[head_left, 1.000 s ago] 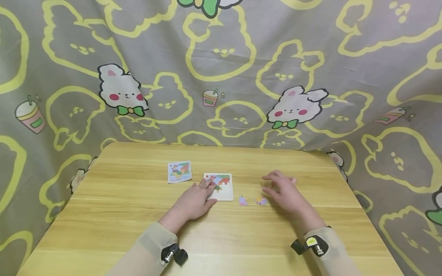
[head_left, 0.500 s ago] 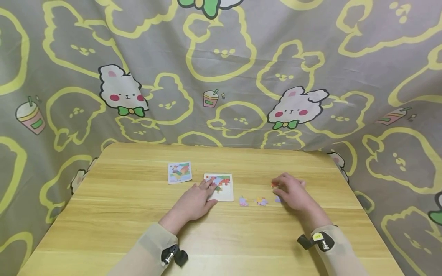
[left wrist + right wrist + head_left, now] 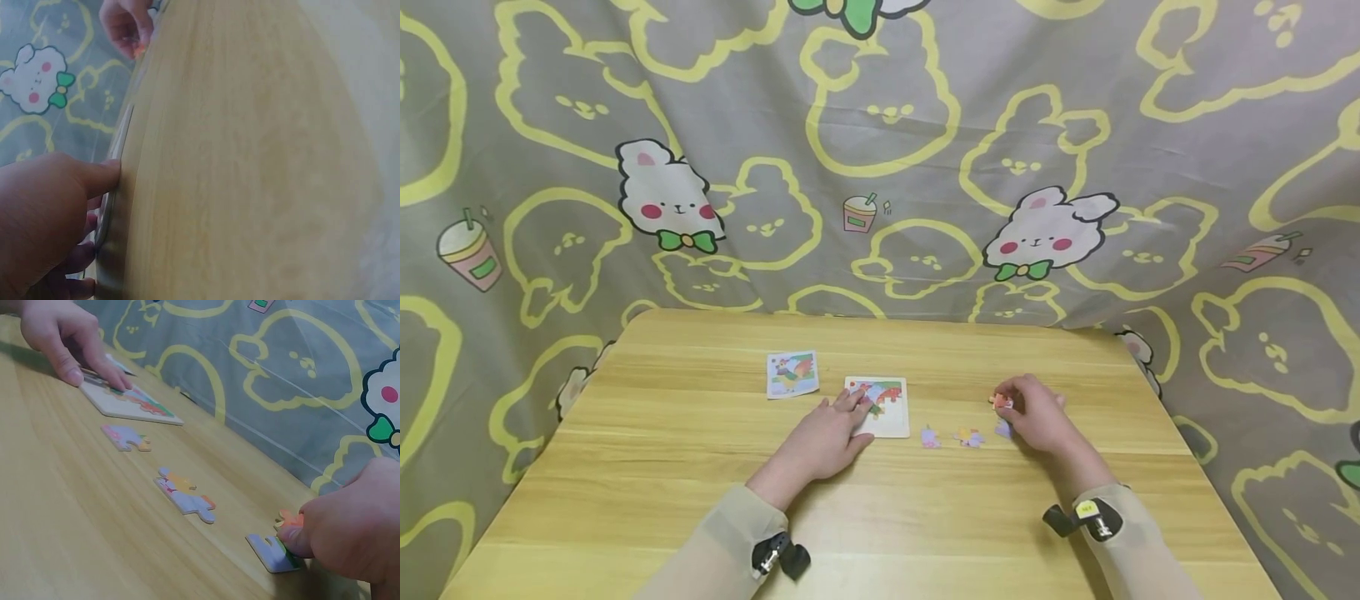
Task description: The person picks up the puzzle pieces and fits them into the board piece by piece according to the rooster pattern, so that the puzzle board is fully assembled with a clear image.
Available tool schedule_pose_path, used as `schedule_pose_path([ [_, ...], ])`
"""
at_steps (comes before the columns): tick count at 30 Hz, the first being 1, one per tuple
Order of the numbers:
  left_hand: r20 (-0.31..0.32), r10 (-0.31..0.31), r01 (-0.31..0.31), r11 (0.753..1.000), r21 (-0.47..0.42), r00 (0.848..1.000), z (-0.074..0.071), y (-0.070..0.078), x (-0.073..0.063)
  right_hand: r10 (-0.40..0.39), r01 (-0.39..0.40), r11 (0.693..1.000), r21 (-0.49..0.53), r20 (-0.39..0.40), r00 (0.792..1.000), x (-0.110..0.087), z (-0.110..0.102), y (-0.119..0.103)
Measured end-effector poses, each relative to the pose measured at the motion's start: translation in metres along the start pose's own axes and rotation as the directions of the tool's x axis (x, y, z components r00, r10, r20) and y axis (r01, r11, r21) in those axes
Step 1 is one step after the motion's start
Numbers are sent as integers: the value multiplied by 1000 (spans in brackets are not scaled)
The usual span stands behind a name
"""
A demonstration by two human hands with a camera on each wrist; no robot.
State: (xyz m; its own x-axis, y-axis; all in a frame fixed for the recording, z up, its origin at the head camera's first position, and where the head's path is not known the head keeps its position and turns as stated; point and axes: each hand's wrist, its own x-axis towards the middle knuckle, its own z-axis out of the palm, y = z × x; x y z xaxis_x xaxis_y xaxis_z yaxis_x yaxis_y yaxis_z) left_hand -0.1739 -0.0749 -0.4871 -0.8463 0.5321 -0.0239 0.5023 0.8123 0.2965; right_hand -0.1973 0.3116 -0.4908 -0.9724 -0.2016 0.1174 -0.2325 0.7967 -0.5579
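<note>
My left hand [image 3: 826,435] rests on the left part of a white puzzle board [image 3: 892,423], its fingers lying over the partly filled picture and its thumb at the near edge. To the right, my right hand [image 3: 1039,417] pinches an orange puzzle piece [image 3: 1000,401] between thumb and fingers. Just under that hand lies a lilac and green puzzle piece [image 3: 272,553] on the table. Between the board and the right hand are a lilac and pink piece [image 3: 127,437] and a lilac and yellow piece [image 3: 185,495], both flat. The right fingertips are partly hidden in the right wrist view.
A small picture card [image 3: 792,374] with a colourful bird lies behind and left of the board. Everything stands on a wooden table [image 3: 910,525]. A grey curtain [image 3: 917,108] with bear and rabbit drawings hangs along the table's far side.
My right hand has shifted right and lowered from above the loose pieces to the orange piece, which it now pinches. The left hand stays on the board.
</note>
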Motion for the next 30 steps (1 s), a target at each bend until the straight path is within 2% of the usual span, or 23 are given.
schedule_pose_path([
  [7,-7,3,-3,1000,-2,1000,-2,0,-1,-54,54,998,-29,-15,998,-3,-1,-4],
  [13,-7,2,-2,1000,-4,1000,-2,-1,-2,-74,80,989,-123,47,996,-6,0,-6],
  [18,-6,4,-4,1000,-12,1000,1,-1,-2,-88,100,973,-207,67,994,-7,-1,-9],
  [24,-15,5,-5,1000,-7,1000,0,0,-2,-158,167,937,-308,55,986,-6,-1,-14],
  [26,-15,7,-7,1000,-7,1000,0,0,-2,-173,179,934,-310,47,984,-6,0,-15],
  [30,-6,4,-4,1000,-7,1000,-1,0,-2,-194,193,947,-256,19,981,-7,3,-19],
])
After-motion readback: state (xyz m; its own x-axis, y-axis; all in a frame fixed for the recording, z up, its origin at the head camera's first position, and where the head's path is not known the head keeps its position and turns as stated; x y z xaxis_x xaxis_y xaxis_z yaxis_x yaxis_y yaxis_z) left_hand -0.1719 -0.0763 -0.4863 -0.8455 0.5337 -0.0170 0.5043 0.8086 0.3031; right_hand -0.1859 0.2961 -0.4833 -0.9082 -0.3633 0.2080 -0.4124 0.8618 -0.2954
